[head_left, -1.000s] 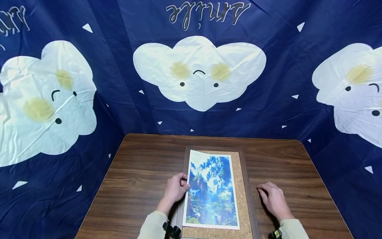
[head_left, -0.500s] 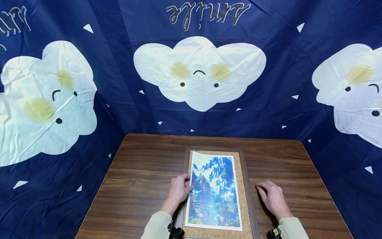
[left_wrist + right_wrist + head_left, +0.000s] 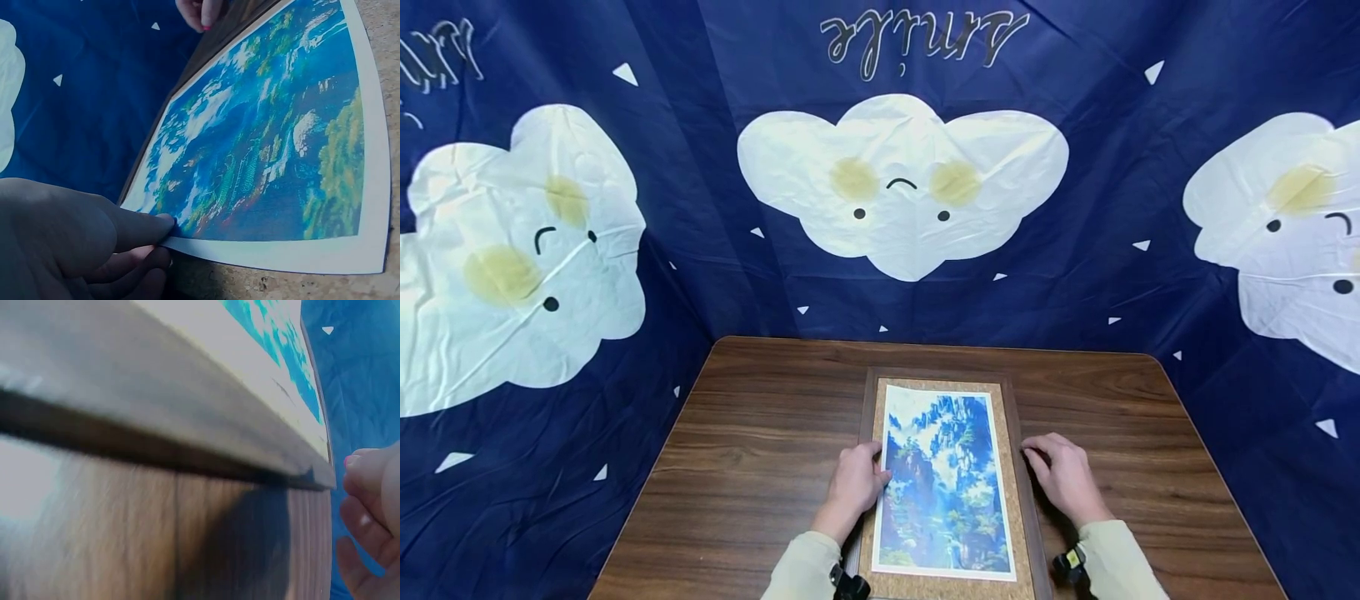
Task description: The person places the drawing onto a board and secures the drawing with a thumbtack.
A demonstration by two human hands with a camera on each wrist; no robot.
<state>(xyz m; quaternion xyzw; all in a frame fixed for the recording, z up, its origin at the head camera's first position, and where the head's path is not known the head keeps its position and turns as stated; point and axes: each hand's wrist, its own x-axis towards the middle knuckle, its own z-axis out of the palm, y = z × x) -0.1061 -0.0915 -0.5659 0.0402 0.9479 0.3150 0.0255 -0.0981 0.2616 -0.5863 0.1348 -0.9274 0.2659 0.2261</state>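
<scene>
In the head view a blue landscape print point(image 3: 947, 483) with a white border lies over a wood-framed cork board point(image 3: 1013, 492). My left hand point(image 3: 853, 483) pinches the print's left edge; the left wrist view shows the thumb point(image 3: 147, 228) on top and the other fingers curled below. That border bends slightly up from the cork. My right hand point(image 3: 1060, 475) is just beyond the board's right side, thumb and forefinger together. At its fingertips shows a small pink-red thing point(image 3: 347, 460), mostly hidden; I cannot tell its kind.
The board rests on a dark brown wooden table point(image 3: 760, 467) with rounded far corners. Behind and at both sides hangs a blue cloth point(image 3: 715, 275) printed with white clouds. Dark cameras sit on both wrists, below pale sleeves point(image 3: 1120, 558).
The print has slid right and slightly toward me, with my left hand moving along with it. Its far-left corner lies flatter. My right hand has come left and forward, closer to the board.
</scene>
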